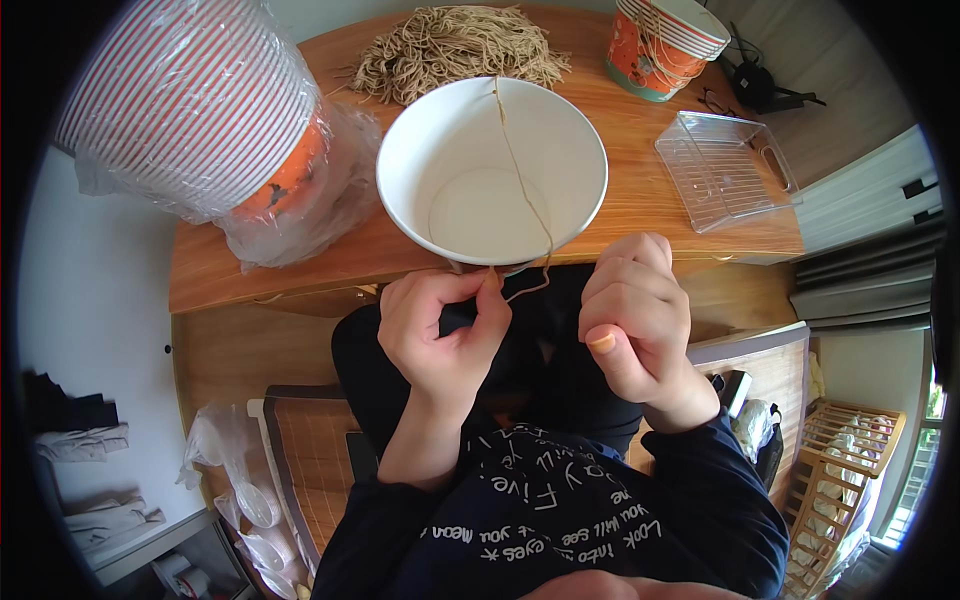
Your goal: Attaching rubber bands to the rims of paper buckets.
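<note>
A white paper bucket [440,190] stands on the table's front part, its mouth facing me. One thin tan cord [520,185] is attached at the far rim, crosses the opening and hangs over the near rim. Its lower part curves back to my left hand [440,325], whose thumb and forefinger are pinched together on it just below the rim. To the right of the bucket, my right hand [637,320] is raised with the fingers curled in and the thumb sticking out. Nothing shows in it, and it is apart from both cord and bucket.
At left, a tall stack of nested buckets [200,110] leans in clear plastic. A heap of tan cords [460,50] lies behind the bucket. Far right hold orange buckets [660,50] with cords, a clear plastic tray [720,170] and a black cable device [765,85] on the wooden table [620,150].
</note>
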Demonstrator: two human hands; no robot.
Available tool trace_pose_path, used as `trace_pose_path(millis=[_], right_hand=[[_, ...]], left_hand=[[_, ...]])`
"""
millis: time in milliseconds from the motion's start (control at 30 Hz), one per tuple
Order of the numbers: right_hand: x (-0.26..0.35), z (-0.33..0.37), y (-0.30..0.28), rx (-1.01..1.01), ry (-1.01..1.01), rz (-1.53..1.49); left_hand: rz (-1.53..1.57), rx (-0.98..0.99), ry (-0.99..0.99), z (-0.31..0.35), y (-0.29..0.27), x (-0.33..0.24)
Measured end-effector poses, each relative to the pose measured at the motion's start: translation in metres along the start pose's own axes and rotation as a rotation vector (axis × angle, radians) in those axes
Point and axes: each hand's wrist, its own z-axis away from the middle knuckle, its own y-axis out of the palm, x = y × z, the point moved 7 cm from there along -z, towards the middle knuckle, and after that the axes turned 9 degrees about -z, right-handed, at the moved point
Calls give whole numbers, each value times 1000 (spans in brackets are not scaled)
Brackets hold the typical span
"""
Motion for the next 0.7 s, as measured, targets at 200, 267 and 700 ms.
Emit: trace_pose_path(millis=[200, 267, 700], right_hand=[[1, -7, 1, 27, -11, 5], [7, -21, -5, -5, -61, 103], [-40, -112, 40, 873, 72, -3]], left_hand=[[1, -8, -9, 0, 1, 3], [-9, -10, -5, -1, 2, 3], [34, 5, -36, 0, 2, 6]])
